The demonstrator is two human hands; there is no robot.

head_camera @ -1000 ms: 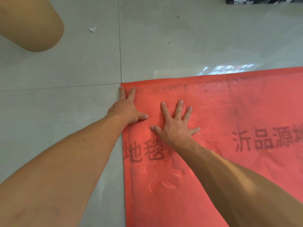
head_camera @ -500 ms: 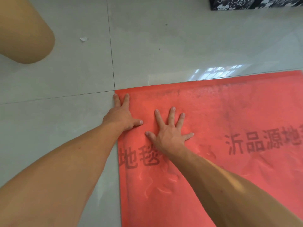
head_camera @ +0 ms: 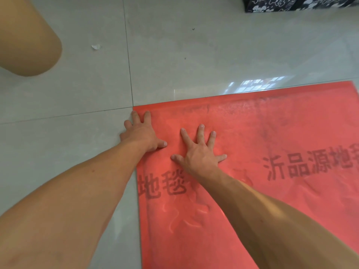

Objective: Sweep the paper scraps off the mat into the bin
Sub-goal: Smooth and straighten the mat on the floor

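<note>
A red mat [head_camera: 272, 136] with dark printed characters lies flat on the grey tiled floor. My left hand [head_camera: 142, 133] presses flat on the mat's far left corner, fingers straight, partly over the edge onto the tile. My right hand [head_camera: 200, 152] lies flat on the mat just to the right, fingers spread. One small white paper scrap [head_camera: 96, 47] sits on the floor beyond the mat, up and to the left. No scraps show on the visible part of the mat. No bin is in view.
A tan rounded shape [head_camera: 27, 37], seemingly a knee, fills the top left. A black-and-white patterned box [head_camera: 291, 3] stands at the top right edge. Grey floor tiles [head_camera: 194, 61] surround the mat.
Both hands stay flat on the mat's corner. The view has tilted up a little, so hands and mat sit lower in the frame and the patterned box shows more.
</note>
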